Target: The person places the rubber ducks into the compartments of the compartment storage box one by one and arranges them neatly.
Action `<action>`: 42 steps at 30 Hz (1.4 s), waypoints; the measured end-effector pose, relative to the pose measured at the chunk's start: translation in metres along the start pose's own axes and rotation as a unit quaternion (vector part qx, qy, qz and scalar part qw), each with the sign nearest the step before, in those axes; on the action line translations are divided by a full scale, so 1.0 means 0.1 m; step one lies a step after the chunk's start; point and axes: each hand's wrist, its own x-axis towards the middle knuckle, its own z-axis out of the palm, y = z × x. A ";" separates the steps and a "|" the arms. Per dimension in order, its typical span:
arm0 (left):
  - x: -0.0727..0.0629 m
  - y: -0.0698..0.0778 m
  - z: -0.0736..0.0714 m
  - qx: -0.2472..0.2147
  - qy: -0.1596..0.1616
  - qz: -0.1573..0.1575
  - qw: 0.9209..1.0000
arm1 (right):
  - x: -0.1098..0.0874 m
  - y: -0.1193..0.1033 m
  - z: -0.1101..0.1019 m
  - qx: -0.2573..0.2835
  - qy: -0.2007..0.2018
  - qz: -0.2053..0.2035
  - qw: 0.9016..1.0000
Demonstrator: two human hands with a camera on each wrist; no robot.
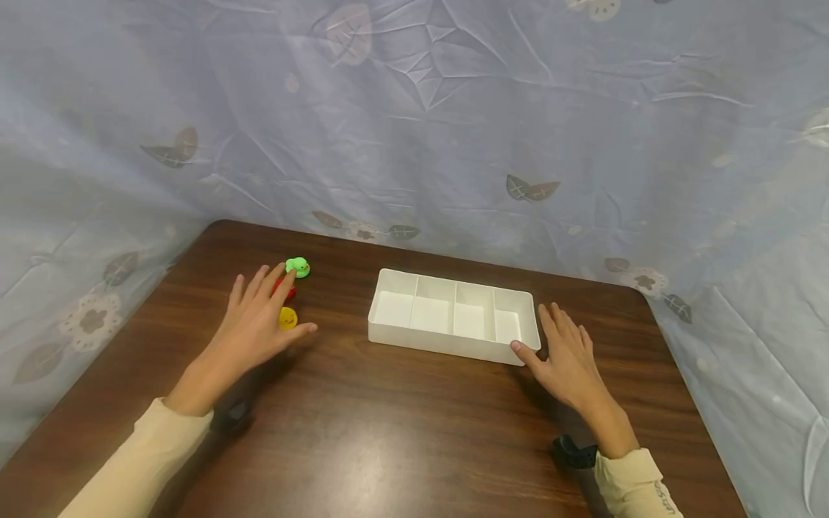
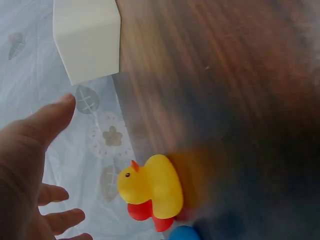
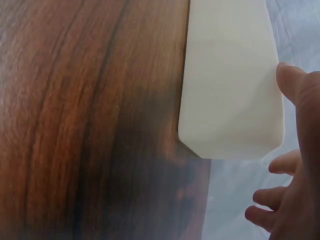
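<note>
My left hand hovers with spread fingers over the left part of the table, holding nothing. Close by it are a green rubber duck, a red one partly covered by the fingers, and a yellow rubber duck. A rounded blue thing shows at the lower edge of the left wrist view; the hand hides it in the head view. At the right end of a white tray with several compartments is my right hand. Its thumb lies at the front rim, the other fingers extended beyond the end wall.
The brown wooden table has rounded far corners. A pale patterned cloth hangs behind it and along both sides. A dark wrist strap sits on the right wrist.
</note>
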 end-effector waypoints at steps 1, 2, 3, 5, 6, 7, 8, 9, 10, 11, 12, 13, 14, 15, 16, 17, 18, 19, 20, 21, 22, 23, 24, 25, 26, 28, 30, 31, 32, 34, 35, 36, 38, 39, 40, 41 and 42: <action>-0.01 -0.01 0.01 -0.001 0.001 -0.003 1.000 | 0.00 -0.01 0.00 -0.001 -0.001 0.000 1.000; -0.02 -0.02 0.01 -0.002 0.004 -0.005 1.000 | 0.00 -0.01 0.00 -0.001 -0.002 0.000 1.000; -0.04 -0.03 0.02 -0.004 0.010 -0.006 1.000 | 0.00 -0.01 0.01 -0.001 -0.002 0.000 1.000; -0.07 -0.05 0.04 -0.004 0.033 -0.003 0.999 | -0.01 -0.01 0.01 -0.002 -0.004 0.000 1.000; -0.09 -0.06 0.05 -0.004 0.048 0.000 0.999 | -0.01 -0.01 0.01 -0.002 -0.005 0.001 1.000; -0.10 -0.07 0.06 -0.003 0.063 0.004 0.998 | -0.01 -0.01 0.01 -0.002 -0.005 0.001 1.000; -0.12 -0.07 0.07 -0.002 0.077 0.006 0.997 | -0.01 -0.01 0.02 -0.002 -0.006 0.002 1.000; -0.13 -0.08 0.08 -0.002 0.090 0.008 0.996 | -0.01 -0.01 0.02 -0.002 -0.007 0.002 1.000; -0.14 -0.08 0.09 -0.002 0.100 0.009 0.995 | -0.01 -0.01 0.02 -0.002 -0.009 0.002 1.000; -0.15 -0.09 0.10 -0.003 0.107 0.009 0.994 | -0.01 -0.01 0.02 -0.002 -0.009 0.003 1.000; -0.16 -0.09 0.11 -0.005 0.111 0.006 0.994 | -0.01 -0.01 0.02 -0.001 -0.010 0.003 1.000; -0.17 -0.10 0.12 -0.007 0.112 0.004 0.994 | -0.01 -0.02 0.02 -0.001 -0.010 0.003 1.000; -0.18 -0.11 0.13 -0.009 0.112 0.000 0.994 | -0.01 -0.02 0.02 0.000 -0.010 0.003 1.000; -0.18 -0.11 0.14 -0.012 0.110 -0.003 0.994 | -0.01 -0.02 0.03 0.000 -0.011 0.003 1.000; -0.19 -0.12 0.15 -0.014 0.108 -0.006 0.994 | -0.01 -0.02 0.03 0.000 -0.011 0.003 1.000; -0.19 -0.12 0.16 -0.015 0.105 -0.009 0.994 | -0.02 -0.02 0.03 0.001 -0.011 0.003 1.000; -0.20 -0.12 0.16 -0.016 0.102 -0.011 0.995 | -0.02 -0.02 0.03 0.000 -0.011 0.003 1.000; -0.20 -0.13 0.17 -0.017 0.099 -0.012 0.995 | -0.02 -0.02 0.03 0.001 -0.012 0.003 1.000; -0.20 -0.14 0.18 -0.019 0.097 -0.014 0.995 | -0.01 -0.02 0.03 0.001 -0.011 0.003 1.000; -0.21 -0.14 0.18 -0.019 0.095 -0.015 0.995 | -0.01 -0.02 0.03 0.002 -0.011 0.003 1.000; -0.21 -0.14 0.19 -0.020 0.094 -0.015 0.995 | -0.01 -0.03 0.03 0.002 -0.010 0.003 1.000; -0.21 -0.15 0.19 -0.020 0.094 -0.015 0.995 | -0.01 -0.03 0.03 0.002 -0.010 0.003 1.000; -0.22 -0.15 0.20 -0.019 0.095 -0.015 0.995 | -0.01 -0.03 0.03 0.002 -0.010 0.003 1.000; -0.22 -0.15 0.20 -0.019 0.095 -0.015 0.995 | -0.01 -0.03 0.03 0.003 -0.010 0.003 1.000; -0.22 -0.16 0.20 -0.018 0.096 -0.016 0.995 | -0.01 -0.03 0.03 0.004 -0.010 0.003 1.000; -0.22 -0.16 0.21 -0.015 0.098 -0.016 0.995 | -0.01 -0.03 0.04 0.005 -0.009 0.003 1.000; -0.22 -0.16 0.22 -0.014 0.100 -0.017 0.995 | -0.01 -0.03 0.04 0.007 -0.010 0.002 1.000; -0.22 -0.16 0.22 -0.013 0.100 -0.018 0.995 | -0.01 -0.03 0.04 0.008 -0.009 0.002 1.000; -0.22 -0.17 0.23 -0.013 0.101 -0.019 0.995 | -0.01 -0.03 0.05 0.008 -0.009 0.002 1.000; -0.22 -0.17 0.23 -0.012 0.102 -0.022 0.994 | -0.01 -0.03 0.05 0.009 -0.009 0.001 1.000; -0.21 -0.17 0.23 -0.011 0.103 -0.023 0.994 | -0.01 -0.03 0.05 0.009 -0.009 0.001 1.000; -0.21 -0.17 0.24 -0.010 0.103 -0.023 0.994 | -0.01 -0.02 0.05 0.009 -0.009 0.000 1.000; -0.21 -0.17 0.24 -0.008 0.104 -0.025 0.994 | 0.00 -0.02 0.05 0.009 -0.009 0.000 1.000; -0.20 -0.17 0.24 -0.008 0.104 -0.025 0.994 | 0.00 -0.02 0.05 0.009 -0.009 -0.001 1.000; -0.20 -0.17 0.24 -0.007 0.104 -0.025 0.994 | 0.00 -0.02 0.05 0.009 -0.008 -0.001 1.000; -0.20 -0.16 0.24 -0.006 0.105 -0.024 0.994 | 0.00 -0.02 0.05 0.010 -0.008 -0.001 1.000; -0.20 -0.16 0.24 -0.005 0.105 -0.024 0.994 | 0.00 -0.02 0.05 0.011 -0.007 -0.001 1.000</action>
